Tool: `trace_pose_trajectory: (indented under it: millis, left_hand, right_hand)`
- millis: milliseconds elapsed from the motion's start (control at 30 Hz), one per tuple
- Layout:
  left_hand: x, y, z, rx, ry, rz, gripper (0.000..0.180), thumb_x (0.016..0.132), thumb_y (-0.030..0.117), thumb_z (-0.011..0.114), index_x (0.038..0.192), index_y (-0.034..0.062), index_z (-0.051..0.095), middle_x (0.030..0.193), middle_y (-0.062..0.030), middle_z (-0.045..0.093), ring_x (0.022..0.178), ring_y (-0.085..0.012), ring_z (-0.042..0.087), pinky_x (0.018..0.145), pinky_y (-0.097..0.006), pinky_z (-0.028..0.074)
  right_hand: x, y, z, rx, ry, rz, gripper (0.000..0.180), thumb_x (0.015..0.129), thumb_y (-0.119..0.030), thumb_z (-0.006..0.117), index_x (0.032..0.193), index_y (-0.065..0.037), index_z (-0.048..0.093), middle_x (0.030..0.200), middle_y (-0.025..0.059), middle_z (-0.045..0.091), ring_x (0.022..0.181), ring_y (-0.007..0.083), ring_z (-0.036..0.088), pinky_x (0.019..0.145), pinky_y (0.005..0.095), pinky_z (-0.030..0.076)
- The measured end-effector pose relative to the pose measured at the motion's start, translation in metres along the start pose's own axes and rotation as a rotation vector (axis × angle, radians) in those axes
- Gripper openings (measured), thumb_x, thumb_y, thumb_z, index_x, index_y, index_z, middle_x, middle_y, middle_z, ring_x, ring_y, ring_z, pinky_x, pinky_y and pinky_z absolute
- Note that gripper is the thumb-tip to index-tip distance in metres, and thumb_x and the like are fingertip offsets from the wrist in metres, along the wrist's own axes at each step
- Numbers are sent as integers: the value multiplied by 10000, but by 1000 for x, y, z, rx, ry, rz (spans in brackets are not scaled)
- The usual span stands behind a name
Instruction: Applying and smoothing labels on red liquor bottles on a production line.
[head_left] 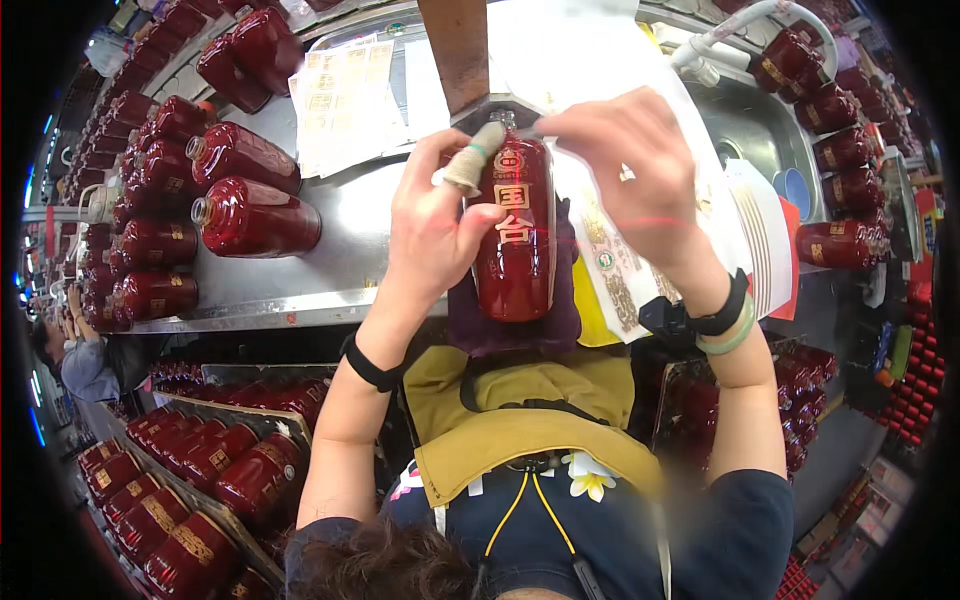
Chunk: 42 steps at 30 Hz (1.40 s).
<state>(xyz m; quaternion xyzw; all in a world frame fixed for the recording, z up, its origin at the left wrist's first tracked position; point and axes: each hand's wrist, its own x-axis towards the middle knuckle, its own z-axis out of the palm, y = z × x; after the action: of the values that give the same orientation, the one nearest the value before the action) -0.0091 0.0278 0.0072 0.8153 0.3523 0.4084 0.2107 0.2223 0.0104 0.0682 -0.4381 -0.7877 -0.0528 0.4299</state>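
Observation:
A dark red glass bottle (516,268) with gold characters lies in front of me, its neck pointing away, on a dark purple cloth (567,290). My left hand (425,225) grips its left side, the thumb on the front and a finger in a pale fabric cover near the shoulder. My right hand (640,175) hovers to the right of the neck, fingers bent and smeared by motion. Whether anything is between those fingertips I cannot make out. Beneath that hand, a sheet of gold labels (608,275) rests over a yellow sheet (592,318).
Two red bottles (262,218) lie on the metal table (345,240) at left, with many more behind. Label sheets (345,95) lie beyond them. A brown post (455,50) rises ahead. At right are a sink (745,120) and more bottles (840,243).

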Motion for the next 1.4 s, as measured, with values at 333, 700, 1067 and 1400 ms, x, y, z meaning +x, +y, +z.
trace_pose_trajectory:
  millis: [333,700,1067,1400]
  left_hand:
    - [-25,8,-9,-196,248,-362,1097,952,837,62,1478,-17,505,1423,-186,572,1261,-289,578,1054,-438,466]
    - [-57,33,5,-202,200,-242,929,1015,747,229,1465,-2,542,1515,-253,460,1354,-374,476,1119,-470,388]
    - [-45,49,6,314,-162,79,866,918,851,277,1274,222,754,1636,-272,308,1480,-477,254,1202,-554,236]
    - [-52,55,4,54,75,-147,884,1052,675,190,1433,-31,561,1606,-243,367,1457,-401,342,1203,-501,247]
  right_hand:
    - [23,5,39,-3,-169,-257,119,808,-178,691,919,-140,673,873,5,656,825,216,613,765,354,482]
    - [-23,-6,26,131,-10,-37,245,848,-44,763,1086,-72,710,1033,64,743,862,259,666,779,376,501]
    - [-83,8,-38,431,-24,881,342,942,-265,730,1137,-36,567,915,59,540,842,140,510,802,287,462]
    - [-131,155,-140,-281,-205,861,299,812,-193,842,841,13,627,788,126,637,722,236,597,691,373,490]
